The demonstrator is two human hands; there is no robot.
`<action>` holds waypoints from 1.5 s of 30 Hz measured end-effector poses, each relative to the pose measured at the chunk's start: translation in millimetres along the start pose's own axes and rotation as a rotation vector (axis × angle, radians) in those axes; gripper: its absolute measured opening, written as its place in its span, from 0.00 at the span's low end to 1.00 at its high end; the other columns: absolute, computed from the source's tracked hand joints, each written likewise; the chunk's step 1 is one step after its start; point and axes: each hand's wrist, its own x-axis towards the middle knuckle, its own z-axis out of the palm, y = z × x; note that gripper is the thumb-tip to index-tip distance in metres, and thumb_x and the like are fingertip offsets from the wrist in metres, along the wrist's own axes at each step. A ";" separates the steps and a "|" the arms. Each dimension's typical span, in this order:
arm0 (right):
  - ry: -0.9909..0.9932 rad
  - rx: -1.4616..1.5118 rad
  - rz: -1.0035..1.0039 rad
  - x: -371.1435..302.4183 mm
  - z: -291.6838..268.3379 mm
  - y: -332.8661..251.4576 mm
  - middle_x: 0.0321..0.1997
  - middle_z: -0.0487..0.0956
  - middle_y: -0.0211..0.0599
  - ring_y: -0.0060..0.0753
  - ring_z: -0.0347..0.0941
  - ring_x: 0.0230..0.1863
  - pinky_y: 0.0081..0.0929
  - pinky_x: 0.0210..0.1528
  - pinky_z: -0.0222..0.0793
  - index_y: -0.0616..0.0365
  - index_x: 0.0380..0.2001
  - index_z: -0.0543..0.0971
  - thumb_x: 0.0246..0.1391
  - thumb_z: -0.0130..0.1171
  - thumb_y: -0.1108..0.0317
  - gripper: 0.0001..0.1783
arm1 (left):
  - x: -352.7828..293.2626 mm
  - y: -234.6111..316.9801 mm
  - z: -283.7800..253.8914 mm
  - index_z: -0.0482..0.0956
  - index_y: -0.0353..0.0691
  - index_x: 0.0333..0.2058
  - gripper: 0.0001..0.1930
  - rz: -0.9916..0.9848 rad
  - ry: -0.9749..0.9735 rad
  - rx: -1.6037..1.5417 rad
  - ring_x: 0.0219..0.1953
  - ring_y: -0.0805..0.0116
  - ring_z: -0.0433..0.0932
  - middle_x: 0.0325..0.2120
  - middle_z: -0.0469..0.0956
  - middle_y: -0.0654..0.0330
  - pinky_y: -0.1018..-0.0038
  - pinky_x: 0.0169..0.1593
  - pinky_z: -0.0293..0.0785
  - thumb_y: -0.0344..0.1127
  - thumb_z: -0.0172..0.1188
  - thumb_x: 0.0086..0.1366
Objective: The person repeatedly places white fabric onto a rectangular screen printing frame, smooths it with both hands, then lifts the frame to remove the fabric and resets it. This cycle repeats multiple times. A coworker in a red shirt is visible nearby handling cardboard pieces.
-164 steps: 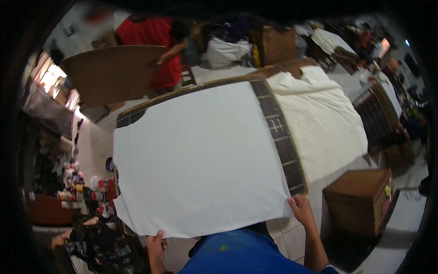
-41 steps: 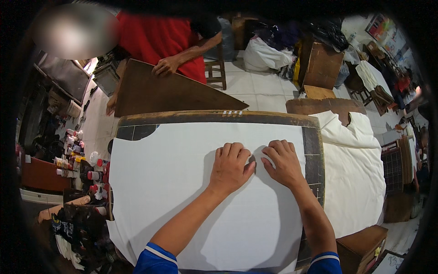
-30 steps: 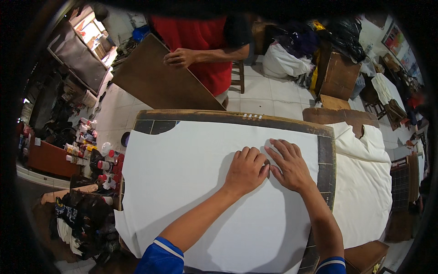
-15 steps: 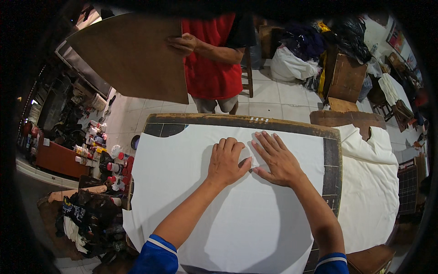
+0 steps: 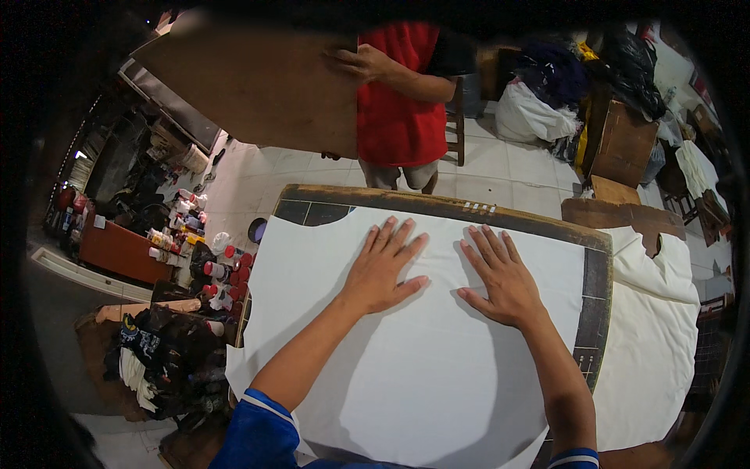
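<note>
In the head view, my left hand [image 5: 383, 266] and right hand [image 5: 498, 277] lie flat and wide, fingers splayed, holding nothing, pressed on the white cloth [image 5: 437, 367]. It covers most of the dark lined board [image 5: 598, 313], leaving bare that board's far left corner and right strip. What has just changed is my hands' spacing: they now sit clearly apart, faint ripples showing between them, which I judge spreads my pressure over more cloth. Half a second earlier, my left fingers are curled and my thumbs nearly meet; the cloth's placement on the board looks the same. Beyond the board, a co-worker in a red shirt [image 5: 402, 109] holds a brown panel [image 5: 266, 94], upright in both frames.
</note>
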 end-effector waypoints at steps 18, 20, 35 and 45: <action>0.012 0.150 -0.202 -33.0 28.9 -103.7 0.82 0.55 0.54 0.54 0.45 0.84 0.55 0.84 0.37 0.62 0.75 0.61 0.68 0.50 0.36 0.46 | 21.1 -25.9 -4.8 0.59 0.59 0.77 0.33 0.143 -0.066 0.054 0.80 0.41 0.43 0.79 0.49 0.51 0.41 0.79 0.36 0.60 0.44 0.77; -0.008 0.146 -0.228 -44.6 32.8 -111.7 0.82 0.55 0.55 0.53 0.46 0.84 0.54 0.84 0.38 0.62 0.75 0.62 0.68 0.50 0.37 0.46 | 19.0 -1.5 2.3 0.59 0.57 0.77 0.33 0.250 -0.054 -0.021 0.80 0.42 0.44 0.79 0.51 0.53 0.43 0.80 0.37 0.60 0.41 0.79; 0.197 -0.252 0.694 -211.3 29.9 -77.4 0.83 0.51 0.58 0.59 0.43 0.84 0.61 0.82 0.35 0.65 0.76 0.59 0.73 0.44 0.41 0.43 | -98.0 175.0 26.6 0.59 0.48 0.76 0.39 0.647 -0.051 -0.107 0.81 0.44 0.44 0.79 0.51 0.50 0.46 0.80 0.37 0.63 0.48 0.74; 0.238 0.075 0.494 -272.4 50.6 -242.7 0.82 0.55 0.54 0.55 0.47 0.84 0.50 0.83 0.40 0.68 0.75 0.59 0.72 0.48 0.50 0.40 | -212.2 155.8 0.0 0.61 0.49 0.76 0.36 0.436 -0.099 -0.085 0.80 0.45 0.47 0.78 0.53 0.51 0.48 0.80 0.38 0.57 0.52 0.74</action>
